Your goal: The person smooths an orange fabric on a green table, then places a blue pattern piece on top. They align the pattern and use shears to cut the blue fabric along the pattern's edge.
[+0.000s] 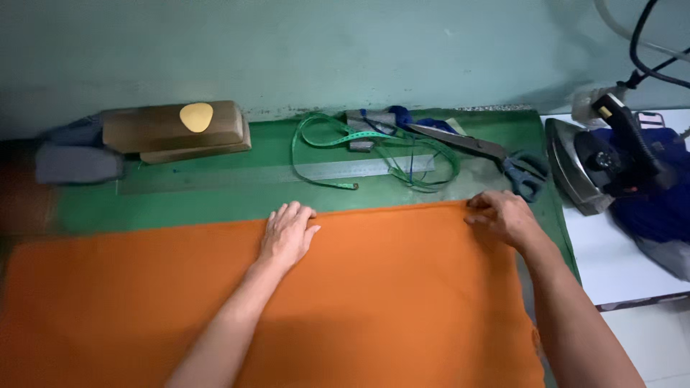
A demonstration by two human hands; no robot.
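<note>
My left hand (287,233) flat, open on orange cloth (374,302) top edge; my right hand (503,215) pinching cloth corner at 2 o'clock; cloth spreads over green desk (215,197); scissors (496,154) just beyond right hand

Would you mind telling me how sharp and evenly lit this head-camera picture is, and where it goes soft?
In the head view, light is soft and even, with no hard shadows around the left hand or right hand on the orange cloth; the far left edge smears, blurring the grey pad; the iron soleplate shows mild glare; the whole frame looks slightly soft.
</note>
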